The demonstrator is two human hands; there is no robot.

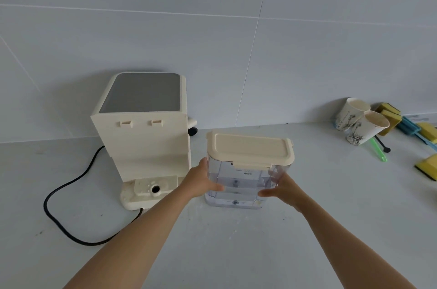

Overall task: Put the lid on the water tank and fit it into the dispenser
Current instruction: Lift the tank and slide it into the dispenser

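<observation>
A clear plastic water tank stands upright on the white counter, right of the dispenser. A cream lid sits on top of it. My left hand presses against the tank's left side, thumb across its front. My right hand holds the right side, fingers seen through the clear wall. The cream dispenser stands to the left with its back toward me; its low base shelf with a round inlet hole is bare.
A black power cord loops over the counter left of the dispenser. Two paper cups lean at the back right, with yellow-and-blue sponges, a green straw and a black spoon beside them.
</observation>
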